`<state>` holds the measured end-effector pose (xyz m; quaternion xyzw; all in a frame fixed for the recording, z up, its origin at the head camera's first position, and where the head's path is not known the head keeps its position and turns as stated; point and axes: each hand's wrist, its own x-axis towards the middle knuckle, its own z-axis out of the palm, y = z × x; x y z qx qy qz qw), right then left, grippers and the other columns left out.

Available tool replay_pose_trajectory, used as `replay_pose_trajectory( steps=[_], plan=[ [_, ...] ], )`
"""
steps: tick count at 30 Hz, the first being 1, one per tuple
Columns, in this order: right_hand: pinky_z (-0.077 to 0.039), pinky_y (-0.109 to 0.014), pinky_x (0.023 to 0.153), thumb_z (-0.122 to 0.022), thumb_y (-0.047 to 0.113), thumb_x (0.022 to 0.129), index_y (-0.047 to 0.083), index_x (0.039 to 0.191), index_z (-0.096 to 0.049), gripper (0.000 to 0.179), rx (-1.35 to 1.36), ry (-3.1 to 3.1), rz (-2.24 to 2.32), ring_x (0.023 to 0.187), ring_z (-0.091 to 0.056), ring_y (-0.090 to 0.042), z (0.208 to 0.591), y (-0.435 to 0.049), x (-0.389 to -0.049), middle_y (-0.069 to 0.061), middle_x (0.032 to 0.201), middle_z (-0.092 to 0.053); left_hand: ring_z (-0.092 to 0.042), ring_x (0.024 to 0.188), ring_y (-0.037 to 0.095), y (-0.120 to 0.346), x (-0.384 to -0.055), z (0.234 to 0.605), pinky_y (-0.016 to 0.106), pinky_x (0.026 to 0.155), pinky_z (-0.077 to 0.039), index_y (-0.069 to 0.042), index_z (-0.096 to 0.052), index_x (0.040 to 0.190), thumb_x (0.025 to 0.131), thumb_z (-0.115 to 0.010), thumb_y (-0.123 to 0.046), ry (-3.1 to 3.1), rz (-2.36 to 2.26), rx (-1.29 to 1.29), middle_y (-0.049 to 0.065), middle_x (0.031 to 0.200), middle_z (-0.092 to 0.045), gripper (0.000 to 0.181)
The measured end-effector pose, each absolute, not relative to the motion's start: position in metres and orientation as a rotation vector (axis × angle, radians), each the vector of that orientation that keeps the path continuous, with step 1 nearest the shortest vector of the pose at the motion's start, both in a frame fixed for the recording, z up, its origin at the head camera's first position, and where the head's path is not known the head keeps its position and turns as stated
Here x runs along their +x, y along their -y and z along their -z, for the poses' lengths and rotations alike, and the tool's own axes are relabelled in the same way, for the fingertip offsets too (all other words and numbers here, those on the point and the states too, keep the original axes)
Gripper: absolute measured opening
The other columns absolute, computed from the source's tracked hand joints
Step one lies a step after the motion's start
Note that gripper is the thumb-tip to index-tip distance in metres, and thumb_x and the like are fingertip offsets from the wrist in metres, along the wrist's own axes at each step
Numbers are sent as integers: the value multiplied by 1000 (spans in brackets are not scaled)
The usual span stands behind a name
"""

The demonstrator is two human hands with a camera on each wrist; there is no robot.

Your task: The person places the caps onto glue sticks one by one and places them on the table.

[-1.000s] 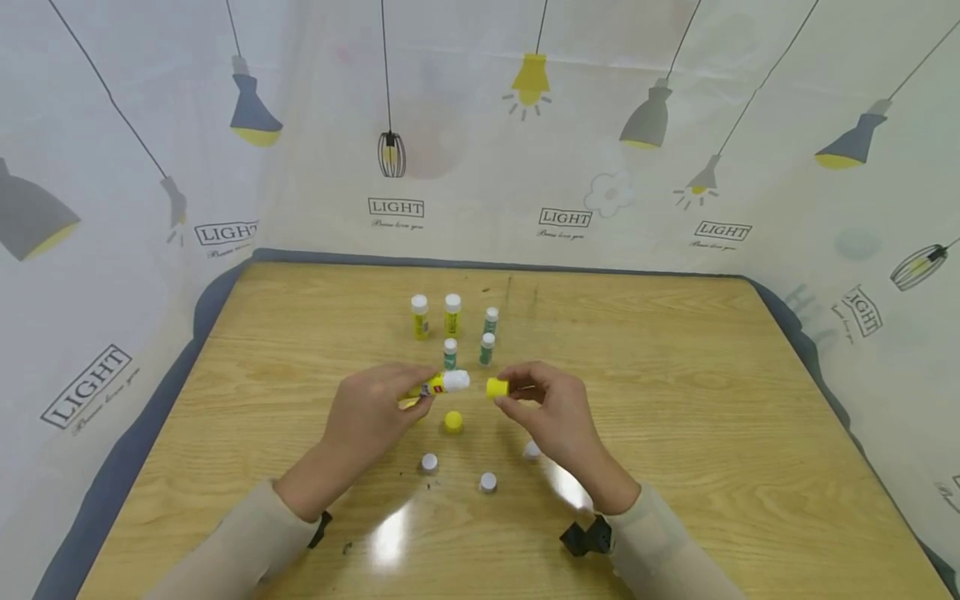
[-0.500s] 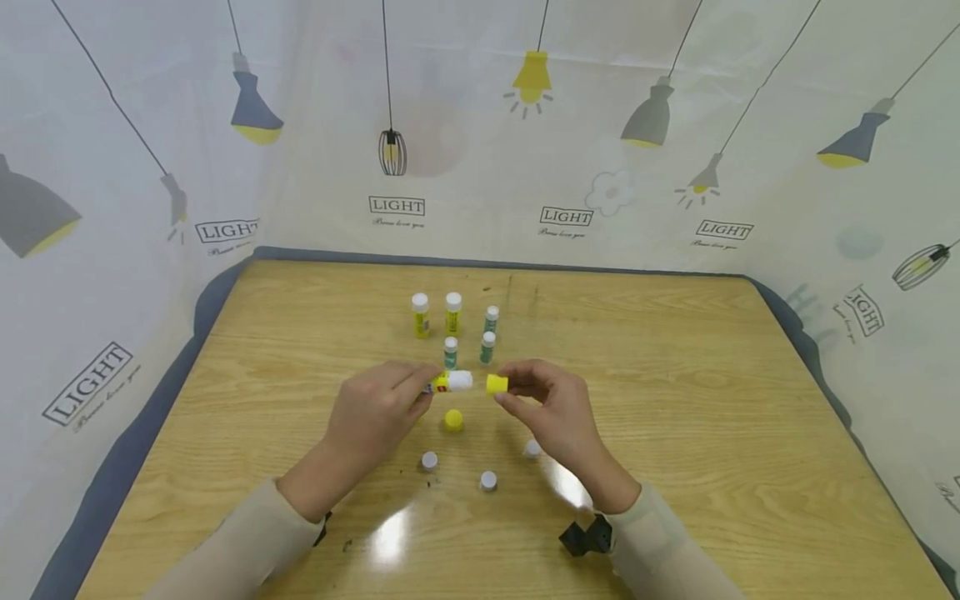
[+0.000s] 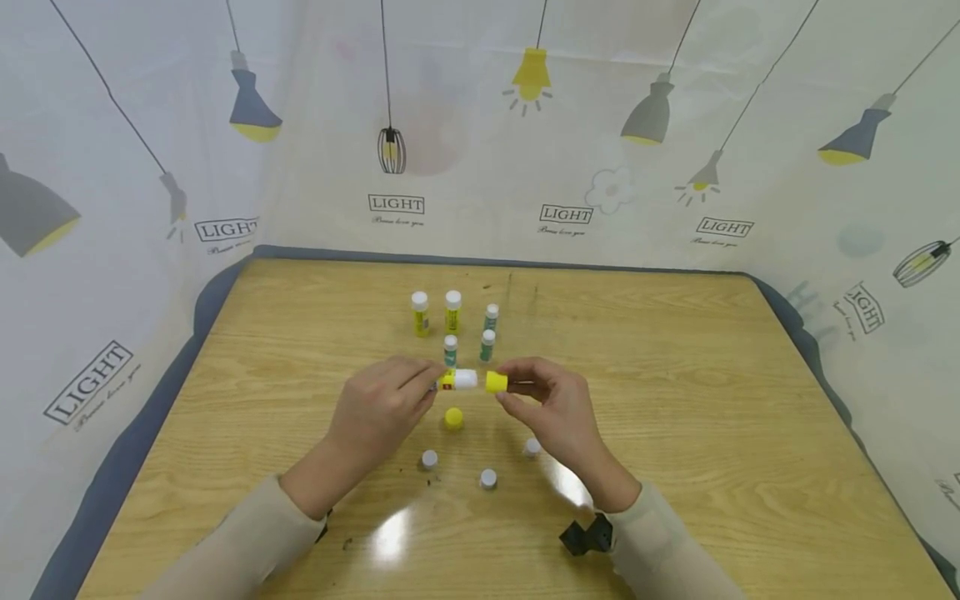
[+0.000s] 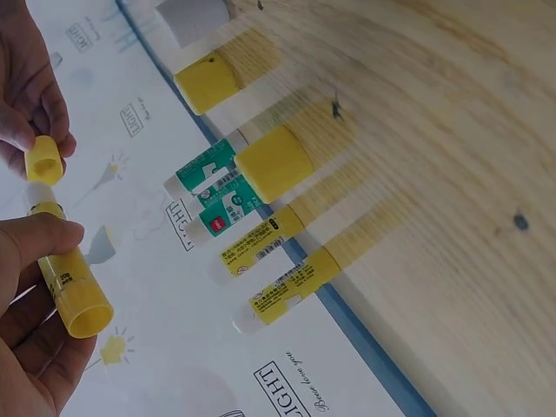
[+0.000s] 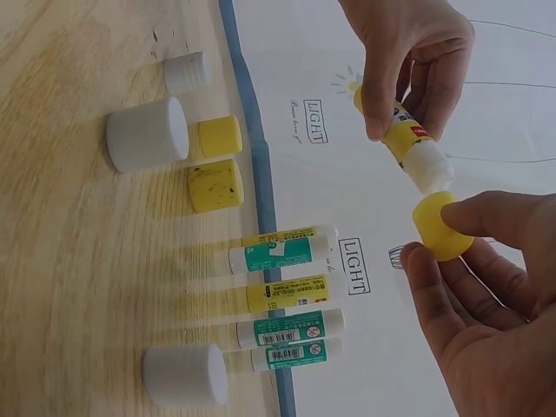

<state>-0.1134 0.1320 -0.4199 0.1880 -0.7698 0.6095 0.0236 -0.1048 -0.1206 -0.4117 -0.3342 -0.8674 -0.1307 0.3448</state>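
Note:
My left hand (image 3: 382,400) grips a yellow glue stick (image 5: 407,143) whose bare white end points to the right. Between thumb and fingers, my right hand (image 3: 551,400) pinches a yellow cap (image 3: 496,382). The cap's hollow side faces the white end in the left wrist view. Only a narrow gap separates them in the head view; whether they touch in the right wrist view, I cannot tell. Both are held above the table. Below them stands a loose yellow cap (image 3: 453,418), and a second yellow cap (image 4: 207,82) shows in the left wrist view, hidden in the head view.
Toward the back, upright yellow glue sticks (image 3: 453,313) with white tops stand near smaller green glue sticks (image 3: 487,346). Nearer the person lie white caps (image 3: 488,478) on the wooden table (image 3: 712,400). A printed cloth (image 3: 480,167) surrounds the table's back and sides.
The left hand has shifted slightly right with the glue stick, turning it more level and narrowing the gap to the cap. The right hand has barely moved and still pinches the cap.

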Motion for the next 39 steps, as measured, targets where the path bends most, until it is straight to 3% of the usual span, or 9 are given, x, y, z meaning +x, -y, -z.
replay_pose_trajectory(
  steps=[20,39],
  plan=[
    [-61,-36,91,-78,-3,86,4,109,-72,25,639,2347,-1899,105,-70,-23,421,-132,-113,-9,111,-73,-73,87,18,117,-106,412,31,77,-63,-7,-78,108,81,-83,-5,2229,307,-919,4,100,-78,28],
    [-60,-32,92,-77,-2,87,4,111,-72,26,661,2349,-1911,105,-71,-23,422,-128,-114,-8,113,-73,-72,89,20,113,-108,414,32,79,-62,-6,-78,108,82,-83,-5,2218,300,-930,5,100,-77,26]
  ],
)
